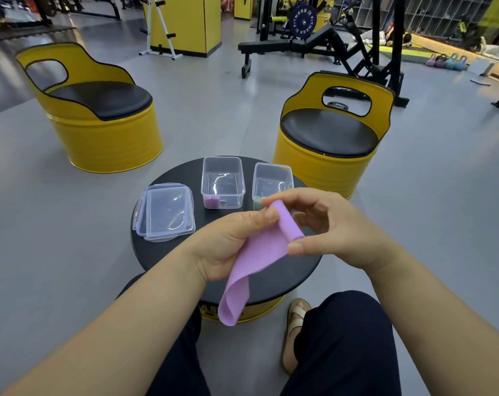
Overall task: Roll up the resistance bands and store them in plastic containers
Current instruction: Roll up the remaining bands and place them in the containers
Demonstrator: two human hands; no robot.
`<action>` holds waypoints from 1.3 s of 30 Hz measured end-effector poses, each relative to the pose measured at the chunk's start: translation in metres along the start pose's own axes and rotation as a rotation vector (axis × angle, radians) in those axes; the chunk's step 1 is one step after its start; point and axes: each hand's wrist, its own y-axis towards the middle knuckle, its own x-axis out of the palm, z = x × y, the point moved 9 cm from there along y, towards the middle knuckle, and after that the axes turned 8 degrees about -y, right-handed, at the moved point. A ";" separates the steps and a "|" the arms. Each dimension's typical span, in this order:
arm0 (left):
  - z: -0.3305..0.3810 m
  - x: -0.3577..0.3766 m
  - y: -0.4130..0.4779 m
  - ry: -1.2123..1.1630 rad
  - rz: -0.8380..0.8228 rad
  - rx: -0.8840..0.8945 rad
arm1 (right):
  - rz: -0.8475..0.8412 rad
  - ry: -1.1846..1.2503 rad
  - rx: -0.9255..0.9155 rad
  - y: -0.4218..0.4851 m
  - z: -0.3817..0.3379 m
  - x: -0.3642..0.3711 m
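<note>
- A yellow barrel chair stands at upper left, and a second barrel chair at centre right, both apart from the work.
- The round black counter at centre carries the task's things.
- Our left hand grips the flat stretch of the purple band. Our right hand pinches its rolled end, above the counter.
- We judge this roll only begun, since a long loose tail hangs toward lower centre.
- Stacked lids lie on the counter's left, so both boxes are open.
- The middle container holds one finished purple roll. The right container holds something pale, half hidden.
- Left to do: finish rolling, store the band, fit the lids.
</note>
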 end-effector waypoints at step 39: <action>0.026 -0.049 -0.015 0.280 0.583 0.244 | 0.379 0.105 0.235 -0.008 0.036 -0.014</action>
